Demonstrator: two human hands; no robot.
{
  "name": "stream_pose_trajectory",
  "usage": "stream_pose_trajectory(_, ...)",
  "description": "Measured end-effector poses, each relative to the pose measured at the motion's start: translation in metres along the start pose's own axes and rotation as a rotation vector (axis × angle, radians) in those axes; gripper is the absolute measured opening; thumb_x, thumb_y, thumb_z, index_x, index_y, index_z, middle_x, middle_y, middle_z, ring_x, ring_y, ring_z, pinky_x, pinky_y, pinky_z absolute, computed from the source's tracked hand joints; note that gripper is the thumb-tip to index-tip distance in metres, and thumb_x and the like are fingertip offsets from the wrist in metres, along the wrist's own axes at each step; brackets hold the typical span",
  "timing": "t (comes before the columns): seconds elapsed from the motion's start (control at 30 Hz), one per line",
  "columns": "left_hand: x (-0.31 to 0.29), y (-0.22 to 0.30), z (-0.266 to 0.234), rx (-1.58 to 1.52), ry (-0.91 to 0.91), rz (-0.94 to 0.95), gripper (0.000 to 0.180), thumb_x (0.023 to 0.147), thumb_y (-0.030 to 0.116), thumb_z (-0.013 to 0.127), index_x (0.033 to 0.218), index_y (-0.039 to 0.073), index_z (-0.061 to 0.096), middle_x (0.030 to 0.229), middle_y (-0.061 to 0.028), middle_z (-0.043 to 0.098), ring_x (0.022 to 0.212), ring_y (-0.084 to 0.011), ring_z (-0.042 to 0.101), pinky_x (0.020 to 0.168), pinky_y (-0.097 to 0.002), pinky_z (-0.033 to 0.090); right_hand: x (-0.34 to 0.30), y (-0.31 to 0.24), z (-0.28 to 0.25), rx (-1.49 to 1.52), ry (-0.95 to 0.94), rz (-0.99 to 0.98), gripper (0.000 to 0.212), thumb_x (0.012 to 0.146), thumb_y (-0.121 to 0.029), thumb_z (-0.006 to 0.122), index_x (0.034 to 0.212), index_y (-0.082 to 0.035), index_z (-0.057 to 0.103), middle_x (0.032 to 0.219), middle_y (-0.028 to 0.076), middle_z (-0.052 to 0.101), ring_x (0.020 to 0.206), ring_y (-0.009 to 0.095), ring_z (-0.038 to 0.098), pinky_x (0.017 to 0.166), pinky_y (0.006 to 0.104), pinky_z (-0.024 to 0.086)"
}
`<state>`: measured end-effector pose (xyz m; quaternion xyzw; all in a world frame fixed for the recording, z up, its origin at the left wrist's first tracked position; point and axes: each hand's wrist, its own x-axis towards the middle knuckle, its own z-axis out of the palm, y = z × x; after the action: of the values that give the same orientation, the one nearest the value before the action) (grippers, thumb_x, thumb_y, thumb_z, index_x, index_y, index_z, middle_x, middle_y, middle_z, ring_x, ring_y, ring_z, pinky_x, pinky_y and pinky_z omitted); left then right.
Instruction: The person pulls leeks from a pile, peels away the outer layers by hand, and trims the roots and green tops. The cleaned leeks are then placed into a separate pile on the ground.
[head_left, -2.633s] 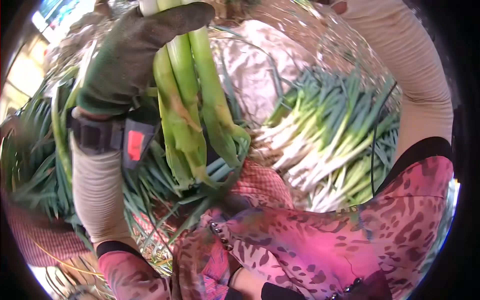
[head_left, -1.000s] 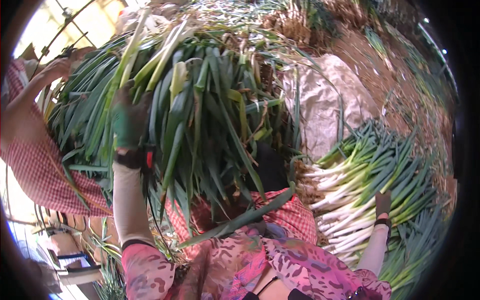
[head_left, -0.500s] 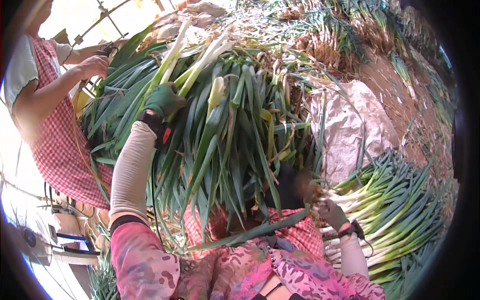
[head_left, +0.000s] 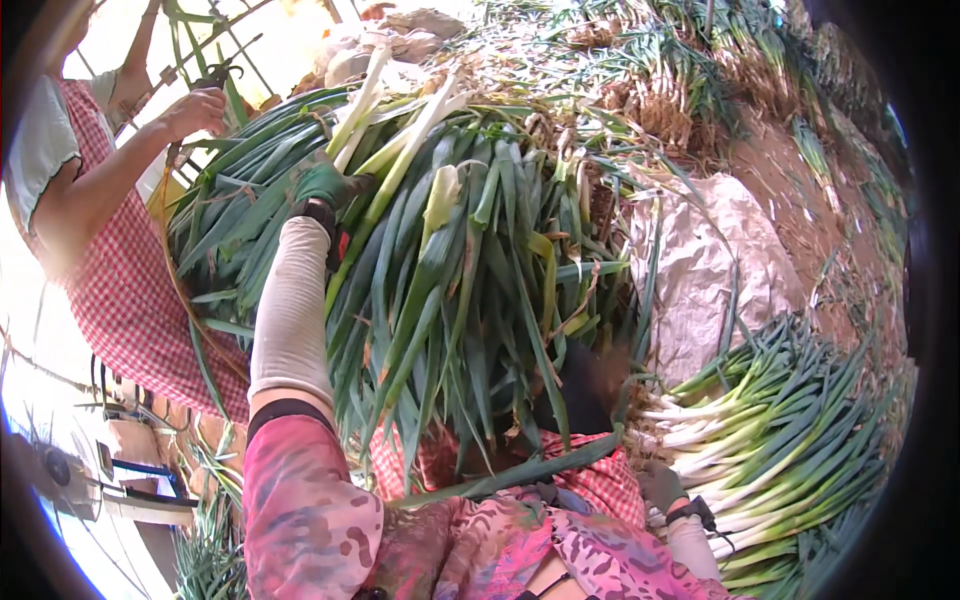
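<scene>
My left hand (head_left: 330, 187), in a green glove, reaches into a big heap of green onions (head_left: 430, 270) with long dark leaves draped toward me. Its fingers are closed around stalks near the pale ends that jut up at the heap's far side. Low on the right, my right hand (head_left: 660, 486) wears a greyish-green glove. It is beside the white root ends of a neat row of cleaner green onions (head_left: 740, 440). Its fingers are small and unclear, so their grip does not show. One long leaf (head_left: 520, 468) lies across in front of my body.
To the left stands a person in a red checked apron (head_left: 130, 270), a dark tool (head_left: 216, 76) in one hand. A crumpled pale sack (head_left: 710, 265) lies beyond the row. More onion bunches (head_left: 670, 95) and loose leaves cover the far ground. A fan (head_left: 58, 465) stands lower left.
My left hand has shifted slightly right and away from me among the stalks. My right hand has dropped nearer to my body from the root ends. The person at left has raised the far arm.
</scene>
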<state>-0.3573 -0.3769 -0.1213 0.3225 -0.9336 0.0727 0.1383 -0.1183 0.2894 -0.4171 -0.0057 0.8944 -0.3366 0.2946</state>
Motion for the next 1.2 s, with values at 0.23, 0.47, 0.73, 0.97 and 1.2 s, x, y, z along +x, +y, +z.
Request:
stream_pose_trajectory(0.23,0.001,-0.019,-0.032,-0.160,-0.362,0.138,0.088,0.060,0.064,0.084,0.118,0.001,0.066,0.103,-0.0200,0.071,0.094,-0.0332,0.067,0.090,-0.0402,0.048,-0.008,0.021,-0.007,-0.040,0.007,0.184,0.038,0.084,-0.026,0.059,0.114,-0.003,0.064,0.099,0.022,0.070,0.094,0.037,0.068,0.083,0.0444,0.054)
stream_pose_trajectory(0.47,-0.035,0.010,-0.043,-0.579,-0.574,0.334,0.084,0.072,0.061,0.076,0.122,-0.007,0.062,0.113,-0.0216,0.066,0.102,-0.0293,0.063,0.089,-0.0361,0.047,0.019,0.090,0.044,-0.241,-0.075,0.038,0.028,0.087,-0.026,0.060,0.104,-0.003,0.061,0.098,0.026,0.067,0.098,0.043,0.064,0.083,0.0495,0.051)
stream_pose_trajectory(0.73,-0.040,-0.035,-0.031,-0.596,-0.294,0.277,0.062,0.065,0.038,0.080,0.100,-0.010,0.065,0.090,-0.0237,0.069,0.082,-0.0316,0.069,0.074,-0.0388,0.052,0.047,0.005,0.006,-0.178,0.109,-0.241,0.039,0.084,-0.014,0.065,0.121,-0.002,0.057,0.095,0.024,0.068,0.088,0.038,0.068,0.077,0.0439,0.054)
stream_pose_trajectory(0.97,-0.143,-0.025,-0.125,-0.788,-0.238,0.330,0.047,0.074,0.020,0.081,0.107,-0.007,0.061,0.090,-0.0126,0.069,0.079,-0.0155,0.063,0.070,-0.0308,0.052,0.065,0.010,-0.020,0.220,0.212,-0.117,0.034,0.089,-0.016,0.064,0.119,0.000,0.059,0.089,0.010,0.070,0.077,0.021,0.067,0.071,0.0311,0.054)
stream_pose_trajectory(1.2,-0.245,0.030,-0.154,-1.145,-0.745,0.263,0.049,0.081,0.017,0.081,0.119,-0.002,0.056,0.099,-0.0044,0.065,0.083,-0.0109,0.060,0.075,-0.0269,0.050,0.049,-0.269,-0.064,1.165,-0.392,-0.757,0.030,0.098,-0.016,0.056,0.123,0.001,0.058,0.111,0.009,0.067,0.103,0.016,0.062,0.088,0.0304,0.051)
